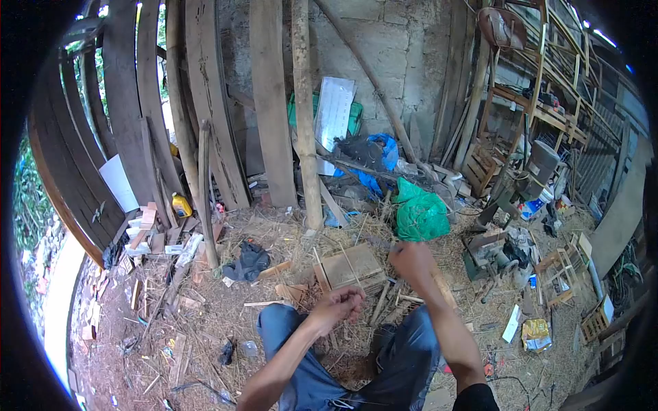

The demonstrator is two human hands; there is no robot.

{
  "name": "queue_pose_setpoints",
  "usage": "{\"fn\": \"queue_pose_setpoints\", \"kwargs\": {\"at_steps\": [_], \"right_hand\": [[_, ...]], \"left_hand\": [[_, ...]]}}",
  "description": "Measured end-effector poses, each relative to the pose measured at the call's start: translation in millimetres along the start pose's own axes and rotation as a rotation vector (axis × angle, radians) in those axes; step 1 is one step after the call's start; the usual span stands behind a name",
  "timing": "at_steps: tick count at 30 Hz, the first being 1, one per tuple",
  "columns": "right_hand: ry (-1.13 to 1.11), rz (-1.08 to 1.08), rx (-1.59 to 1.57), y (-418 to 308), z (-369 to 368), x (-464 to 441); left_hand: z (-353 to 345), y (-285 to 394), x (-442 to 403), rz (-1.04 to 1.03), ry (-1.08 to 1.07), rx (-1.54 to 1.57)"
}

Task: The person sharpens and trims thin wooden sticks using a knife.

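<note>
My left hand [336, 310] is raised over my left knee, its fingers curled in and pressed together. Whatever it may hold is too small to make out. Higher and farther forward, my right hand [413, 266] is closed, its back toward me and its fingers mostly hidden. Between and beyond the two hands, a wooden box [353, 266] rests on the straw-covered ground, with thin light strips standing out in front of it. Short wooden pieces [381, 301] lie just this side of the box. My knees in blue jeans [417, 340] are bent below the hands.
A green plastic bag [419, 211] lies beyond my right hand. Upright wooden poles [306, 123] and planks line the back. A black cloth or bag [248, 262] and a yellow bottle [181, 205] are on the left. A small wooden frame [558, 276] and a yellow packet [536, 334] lie right.
</note>
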State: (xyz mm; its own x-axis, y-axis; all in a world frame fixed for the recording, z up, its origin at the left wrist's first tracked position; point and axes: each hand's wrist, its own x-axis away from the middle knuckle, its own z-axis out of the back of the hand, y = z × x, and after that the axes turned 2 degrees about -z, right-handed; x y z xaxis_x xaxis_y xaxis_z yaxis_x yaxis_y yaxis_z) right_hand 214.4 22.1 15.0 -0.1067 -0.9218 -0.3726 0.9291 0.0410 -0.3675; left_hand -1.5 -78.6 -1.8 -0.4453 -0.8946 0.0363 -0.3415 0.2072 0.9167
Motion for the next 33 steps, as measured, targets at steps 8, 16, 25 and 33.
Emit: {"fn": "queue_pose_setpoints", "kwargs": {"at_steps": [8, 16, 25, 33], "right_hand": [[0.032, 0.203, -0.011, -16, 9, 31], [-0.002, 0.375, 0.075, -10, 10, 46], [-0.067, 0.308, 0.028, -5, 25, 34], [0.099, 0.158, -0.053, 34, 36, -1]], "left_hand": [[-8, 0, 2, -0.018, -0.077, 0.086], [-18, -1, -3, -0.067, -0.044, -0.069], [-30, 7, -4, -0.005, 0.029, -0.203], [-38, 8, -6, 0.045, 0.031, -0.183]]}}
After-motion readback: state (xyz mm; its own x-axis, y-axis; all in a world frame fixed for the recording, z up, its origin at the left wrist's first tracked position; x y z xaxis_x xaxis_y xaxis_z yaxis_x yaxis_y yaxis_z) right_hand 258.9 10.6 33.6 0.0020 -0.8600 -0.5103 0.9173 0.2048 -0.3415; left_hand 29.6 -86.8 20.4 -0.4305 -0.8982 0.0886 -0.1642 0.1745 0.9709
